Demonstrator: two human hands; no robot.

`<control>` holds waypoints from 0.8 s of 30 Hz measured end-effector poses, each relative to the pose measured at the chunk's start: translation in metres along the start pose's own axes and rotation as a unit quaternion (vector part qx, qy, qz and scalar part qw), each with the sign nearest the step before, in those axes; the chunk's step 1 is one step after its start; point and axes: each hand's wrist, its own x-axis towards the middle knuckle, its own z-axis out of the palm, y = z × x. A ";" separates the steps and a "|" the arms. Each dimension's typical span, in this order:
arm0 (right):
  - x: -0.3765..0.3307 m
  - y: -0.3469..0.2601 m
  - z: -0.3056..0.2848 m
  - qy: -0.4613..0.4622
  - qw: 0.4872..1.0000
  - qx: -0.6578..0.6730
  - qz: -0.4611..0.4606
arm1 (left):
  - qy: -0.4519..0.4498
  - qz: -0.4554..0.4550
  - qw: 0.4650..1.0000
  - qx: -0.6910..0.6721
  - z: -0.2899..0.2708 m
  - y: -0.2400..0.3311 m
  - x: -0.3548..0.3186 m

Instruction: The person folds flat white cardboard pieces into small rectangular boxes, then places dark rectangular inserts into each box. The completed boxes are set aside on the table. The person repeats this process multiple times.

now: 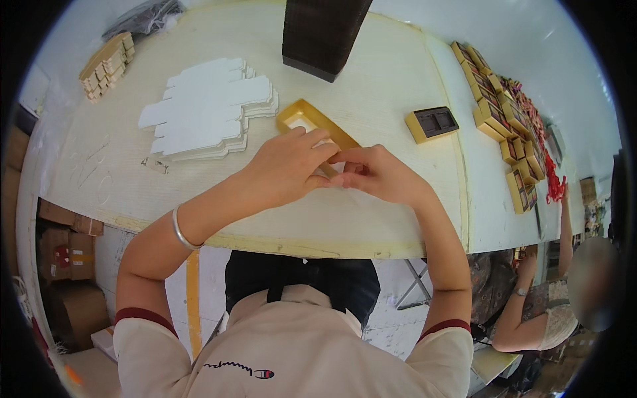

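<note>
A gold open-topped box (pixel 337 131) lies tilted on the table in front of me, its pale inside partly showing. My left hand (pixel 288 166) is closed on the near side of the box, its fingers reaching over the wall. Close beside it, my right hand (pixel 379 174) pinches the box's near right end, fingertips almost meeting those of the left. The fingers cover that corner, so its folds are hidden. Left of the box lies a stack of flat white die-cut cardboard blanks (pixel 199 109). To the right sits a finished gold box with a dark insert (pixel 432 124).
A tall dark stack (pixel 322 36) stands at the back. Folded gold-tan blanks (pixel 107 65) lie far left, near dark plastic (pixel 144 18). Several gold boxes (pixel 494 109) and red ribbons (pixel 552 176) line the right side. A co-worker's arm (pixel 521 305) is at the lower right.
</note>
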 end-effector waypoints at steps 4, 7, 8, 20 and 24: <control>-0.013 0.012 -0.030 0.048 0.995 0.089 -0.021 | -0.062 0.019 0.996 -0.063 0.000 -0.019 0.005; -0.014 0.023 -0.030 0.015 0.998 0.032 -0.048 | -0.066 0.033 0.992 -0.099 -0.003 -0.028 0.004; -0.011 0.024 -0.024 0.004 0.997 0.023 -0.070 | -0.062 0.039 0.991 -0.111 -0.003 -0.030 0.004; 0.007 0.021 0.019 0.095 0.991 -0.012 -0.093 | -0.008 -0.054 0.990 -0.131 0.011 -0.004 0.013; 0.002 0.017 0.008 0.081 0.995 0.024 -0.060 | 0.048 -0.087 0.979 -0.179 0.017 -0.026 0.014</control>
